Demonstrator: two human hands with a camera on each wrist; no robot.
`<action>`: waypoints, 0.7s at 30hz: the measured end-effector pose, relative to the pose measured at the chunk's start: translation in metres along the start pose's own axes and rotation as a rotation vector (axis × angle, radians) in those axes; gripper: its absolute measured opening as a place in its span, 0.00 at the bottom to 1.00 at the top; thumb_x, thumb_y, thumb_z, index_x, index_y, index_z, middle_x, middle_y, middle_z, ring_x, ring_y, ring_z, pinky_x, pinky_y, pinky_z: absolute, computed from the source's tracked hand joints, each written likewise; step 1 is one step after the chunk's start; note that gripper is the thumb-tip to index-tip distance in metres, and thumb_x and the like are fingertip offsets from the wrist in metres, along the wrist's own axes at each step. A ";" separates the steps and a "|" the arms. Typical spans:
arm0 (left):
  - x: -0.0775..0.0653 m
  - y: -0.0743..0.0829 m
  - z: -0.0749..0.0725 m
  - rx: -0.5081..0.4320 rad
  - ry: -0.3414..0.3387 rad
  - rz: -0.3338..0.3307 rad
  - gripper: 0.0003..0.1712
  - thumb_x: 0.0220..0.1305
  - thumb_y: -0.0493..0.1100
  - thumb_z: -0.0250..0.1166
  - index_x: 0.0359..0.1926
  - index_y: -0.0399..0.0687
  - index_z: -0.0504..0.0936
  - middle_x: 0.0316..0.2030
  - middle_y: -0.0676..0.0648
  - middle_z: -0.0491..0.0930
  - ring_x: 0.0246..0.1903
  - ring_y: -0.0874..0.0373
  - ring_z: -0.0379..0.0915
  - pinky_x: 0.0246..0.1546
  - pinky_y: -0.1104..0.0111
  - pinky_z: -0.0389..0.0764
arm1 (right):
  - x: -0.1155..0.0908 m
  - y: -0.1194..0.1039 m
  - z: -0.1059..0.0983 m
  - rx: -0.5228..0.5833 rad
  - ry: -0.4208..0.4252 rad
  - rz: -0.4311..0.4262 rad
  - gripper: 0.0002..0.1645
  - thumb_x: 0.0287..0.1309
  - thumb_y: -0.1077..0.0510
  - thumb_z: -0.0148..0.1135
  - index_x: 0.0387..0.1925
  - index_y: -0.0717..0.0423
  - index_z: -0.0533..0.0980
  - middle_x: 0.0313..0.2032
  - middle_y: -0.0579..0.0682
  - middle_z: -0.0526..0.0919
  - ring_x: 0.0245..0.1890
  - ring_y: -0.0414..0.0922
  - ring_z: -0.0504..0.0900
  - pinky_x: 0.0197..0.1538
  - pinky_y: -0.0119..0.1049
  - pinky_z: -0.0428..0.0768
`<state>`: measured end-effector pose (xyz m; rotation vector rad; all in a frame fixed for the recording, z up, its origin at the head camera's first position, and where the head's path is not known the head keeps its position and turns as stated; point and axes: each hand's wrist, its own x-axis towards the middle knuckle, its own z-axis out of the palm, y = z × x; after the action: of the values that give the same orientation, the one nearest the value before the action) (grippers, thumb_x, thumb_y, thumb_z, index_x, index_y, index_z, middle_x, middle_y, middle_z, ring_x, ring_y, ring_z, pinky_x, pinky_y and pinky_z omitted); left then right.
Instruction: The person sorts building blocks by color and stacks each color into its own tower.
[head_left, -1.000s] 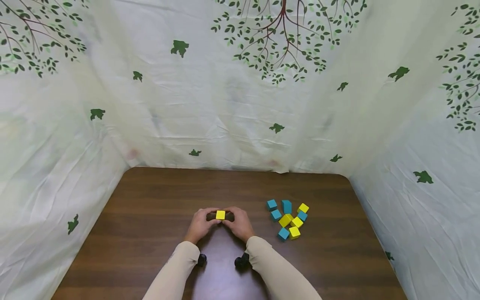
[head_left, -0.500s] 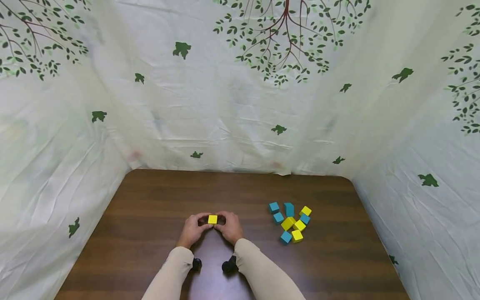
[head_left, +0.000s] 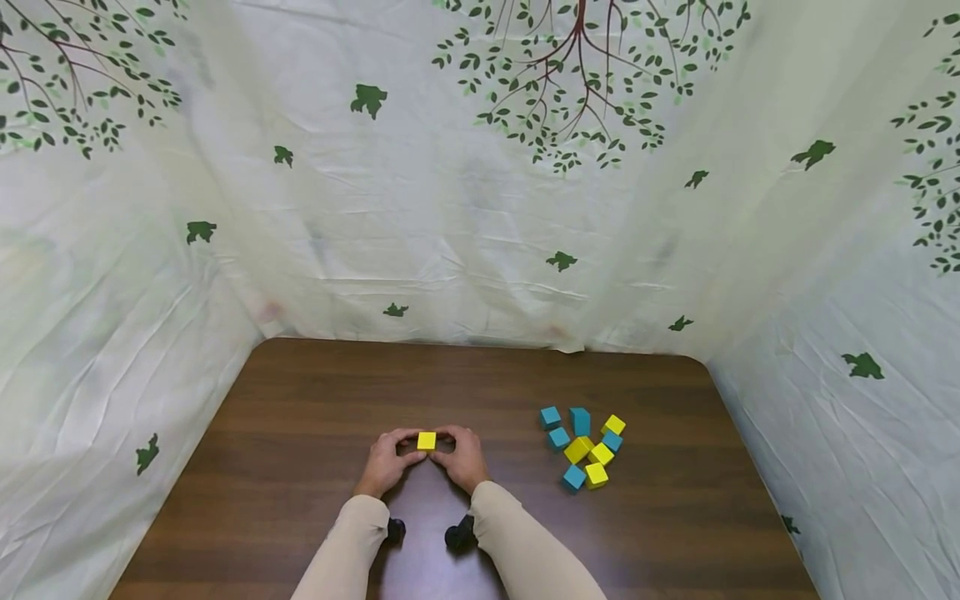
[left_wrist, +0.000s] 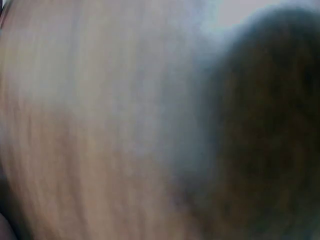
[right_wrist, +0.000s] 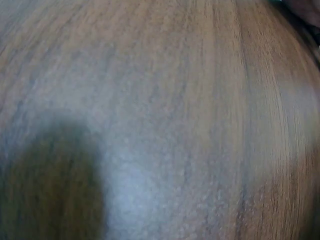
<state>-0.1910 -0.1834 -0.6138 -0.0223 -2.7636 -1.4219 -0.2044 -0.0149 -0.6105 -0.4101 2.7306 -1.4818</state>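
Observation:
A yellow cube [head_left: 427, 441] sits between both hands near the middle of the table, in the head view. My left hand [head_left: 384, 462] curves in from the left, thumb and fingers reaching the cube. From the right, my right hand [head_left: 461, 458] mirrors it, its fingertips also at the cube. Together they hold it; whether anything lies beneath the cube is hidden. Both wrist views show mostly blurred wood grain and a dark shadow, with the cube out of sight.
To the right lies a loose group of several blue cubes [head_left: 558, 439] and yellow cubes [head_left: 596, 476] on the brown wooden table [head_left: 322, 383]. A white leaf-print cloth [head_left: 465, 225] hangs behind the table and along its sides.
Both hands have shifted left and slightly nearer with the yellow cube between them, mostly during the first half second. Since then they have hardly moved. The cube group keeps its arrangement.

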 end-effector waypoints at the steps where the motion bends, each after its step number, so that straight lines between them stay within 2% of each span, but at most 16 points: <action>1: 0.000 0.000 0.000 0.000 -0.003 -0.003 0.20 0.52 0.36 0.73 0.49 0.42 0.84 0.45 0.43 0.82 0.44 0.48 0.74 0.48 0.53 0.71 | 0.000 0.000 0.000 0.004 -0.002 0.002 0.21 0.47 0.63 0.75 0.45 0.59 0.82 0.40 0.50 0.84 0.41 0.47 0.78 0.48 0.41 0.75; 8: 0.000 0.002 -0.002 0.003 -0.010 -0.005 0.20 0.53 0.37 0.73 0.49 0.42 0.84 0.44 0.43 0.82 0.45 0.47 0.72 0.49 0.52 0.68 | -0.001 0.004 -0.005 0.059 -0.033 0.007 0.23 0.46 0.64 0.75 0.47 0.59 0.81 0.41 0.50 0.84 0.42 0.46 0.79 0.48 0.39 0.76; 12: -0.001 0.004 -0.001 -0.016 -0.002 0.006 0.20 0.52 0.37 0.73 0.49 0.43 0.84 0.45 0.43 0.82 0.45 0.46 0.73 0.50 0.52 0.68 | -0.002 0.007 -0.015 0.111 -0.066 -0.013 0.25 0.47 0.64 0.74 0.50 0.61 0.79 0.44 0.53 0.83 0.44 0.49 0.80 0.48 0.40 0.77; 16: -0.001 0.003 0.001 -0.018 0.010 0.012 0.21 0.51 0.36 0.74 0.49 0.44 0.84 0.44 0.43 0.82 0.44 0.48 0.73 0.50 0.53 0.68 | -0.005 0.011 -0.037 0.137 -0.069 0.000 0.26 0.48 0.65 0.73 0.51 0.63 0.78 0.46 0.55 0.83 0.45 0.51 0.80 0.46 0.40 0.78; 21: -0.001 0.002 0.001 -0.013 0.014 0.001 0.22 0.51 0.36 0.74 0.49 0.46 0.84 0.44 0.45 0.82 0.44 0.49 0.71 0.49 0.55 0.65 | -0.012 0.022 -0.078 0.146 -0.028 -0.014 0.25 0.50 0.66 0.72 0.51 0.65 0.78 0.47 0.57 0.83 0.45 0.54 0.80 0.46 0.44 0.80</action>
<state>-0.1898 -0.1815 -0.6131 -0.0136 -2.7423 -1.4344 -0.2080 0.0633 -0.5870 -0.4425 2.5815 -1.6524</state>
